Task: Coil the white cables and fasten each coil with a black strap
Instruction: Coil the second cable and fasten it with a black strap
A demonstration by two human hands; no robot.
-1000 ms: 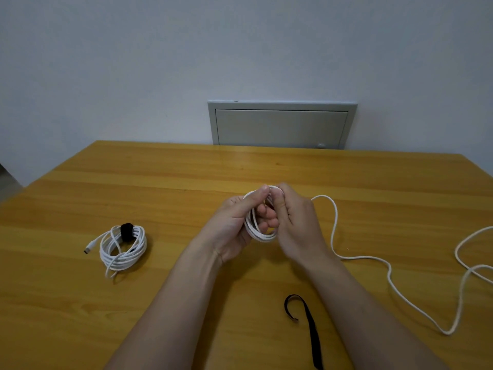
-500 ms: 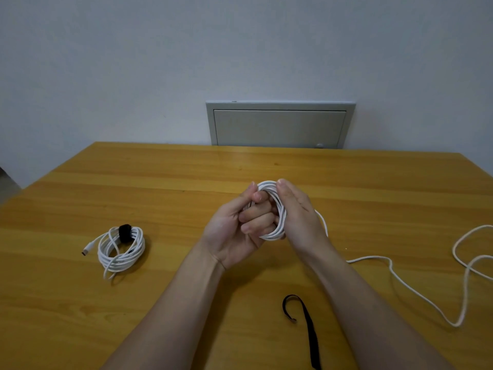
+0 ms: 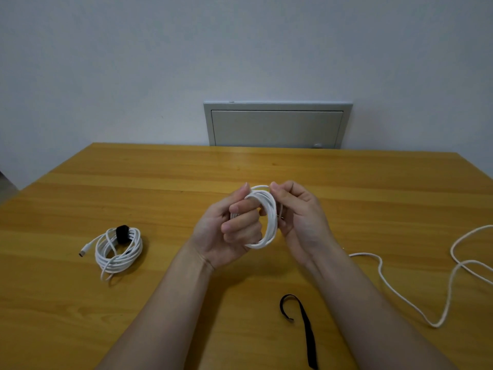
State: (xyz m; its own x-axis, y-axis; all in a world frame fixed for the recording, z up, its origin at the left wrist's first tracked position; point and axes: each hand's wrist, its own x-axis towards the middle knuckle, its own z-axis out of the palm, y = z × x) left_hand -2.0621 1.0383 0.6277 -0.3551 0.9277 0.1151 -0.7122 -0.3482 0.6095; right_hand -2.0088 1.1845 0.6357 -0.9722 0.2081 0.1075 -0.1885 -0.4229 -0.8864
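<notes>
White and smooth, the thin round plastic cable (image 3: pixel 270 222) is now mostly a coil held between the two hands. One second ago a high loop stood just right of this coil. Now that loop is gone, it is laid on as one more turn, and the coil looks thicker and stands more upright.

The left hand (image 3: pixel 229 231) has its grip closed through the middle of the coil, with the fingers curled inside the ring and the thumb at the top. The right hand (image 3: pixel 301 222) pinches the cable at the right side of the coil. Its far fingers are hidden. The coil is in the air above the yellow wooden desk (image 3: pixel 80 316), not resting on it.

So the winding goes forward, but I judge several turns remain. A long loose tail (image 3: pixel 384 284) runs right of the coil in soft curves and leaves the view. It seems flexible but a little springy.

The flat black fabric strap (image 3: pixel 306 329) lies on the desk below the coil, nearer the person, with one end curled like a hook, and nobody touches it. Well to the left of the coil lies the finished white bundle (image 3: pixel 118 252), bound with a short black band (image 3: pixel 122 233), a plug sticking out to the left.
</notes>
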